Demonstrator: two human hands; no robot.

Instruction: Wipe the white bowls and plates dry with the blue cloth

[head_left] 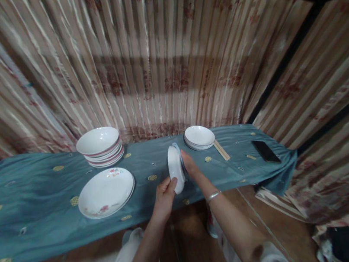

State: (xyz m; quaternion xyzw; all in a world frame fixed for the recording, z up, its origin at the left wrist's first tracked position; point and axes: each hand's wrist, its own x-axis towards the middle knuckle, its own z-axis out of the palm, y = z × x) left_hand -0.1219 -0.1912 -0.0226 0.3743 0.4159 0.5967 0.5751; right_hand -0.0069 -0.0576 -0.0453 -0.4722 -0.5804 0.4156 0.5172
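Note:
A small white dish (175, 168) is held up on its edge above the middle of the table. My left hand (165, 194) grips its near lower rim, thumb lying on the white side. My right hand (189, 164) is against the dish's other side with a pale blue cloth (175, 145), which shows at the top rim; most of that cloth is hidden behind the dish. Just right of my hands stands a stack of small white dishes (199, 136), with wooden chopsticks (221, 150) beside it. Left of my hands lie large flower-patterned plates (107, 192).
A stack of white bowls with red bands (99, 142) stands at the back left of the table. Toward the right end lies a black phone (265, 151). The table wears a teal cloth (41, 203), and a pleated curtain (151, 64) hangs behind it.

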